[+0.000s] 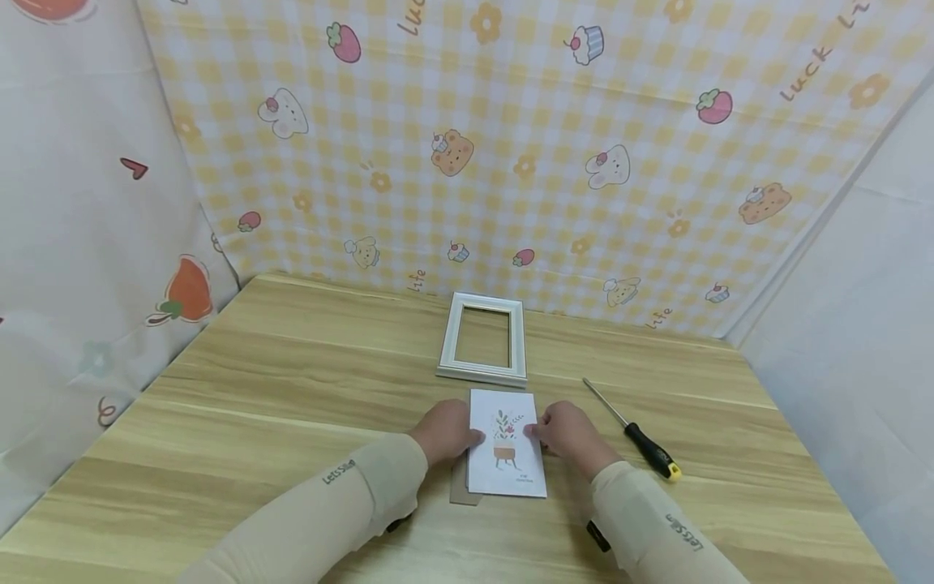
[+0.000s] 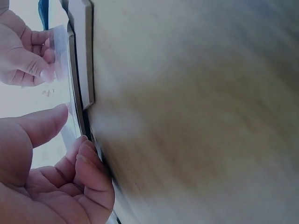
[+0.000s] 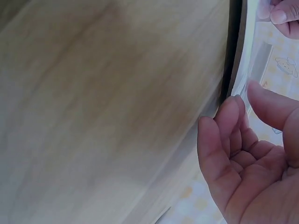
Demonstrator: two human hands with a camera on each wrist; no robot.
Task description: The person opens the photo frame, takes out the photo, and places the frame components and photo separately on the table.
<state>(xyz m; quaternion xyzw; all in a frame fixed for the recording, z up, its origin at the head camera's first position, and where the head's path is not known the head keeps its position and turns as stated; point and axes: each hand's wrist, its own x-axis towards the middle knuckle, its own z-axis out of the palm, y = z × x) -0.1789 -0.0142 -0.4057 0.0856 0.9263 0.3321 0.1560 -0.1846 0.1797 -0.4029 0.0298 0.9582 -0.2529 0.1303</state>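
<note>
A white card [image 1: 489, 478] printed with a potted plant lies between my two hands, above a brown backing board [image 1: 461, 490] that shows along its lower left. My left hand [image 1: 447, 431] pinches the left edge, thumb on top and fingers beneath, also seen in the left wrist view. On the opposite edge my right hand [image 1: 571, 434] pinches the card the same way; in the right wrist view its thumb and fingertips meet at the edge of the stack. A glossy clear layer seems to cover the card in the wrist views.
Just beyond the card lies a white picture frame [image 1: 451, 337] with an open middle, near the patterned curtain [image 1: 409, 195]. To the right of my right hand, a screwdriver [image 1: 648, 448] with a black and yellow handle rests on the wooden table [image 1: 292, 381].
</note>
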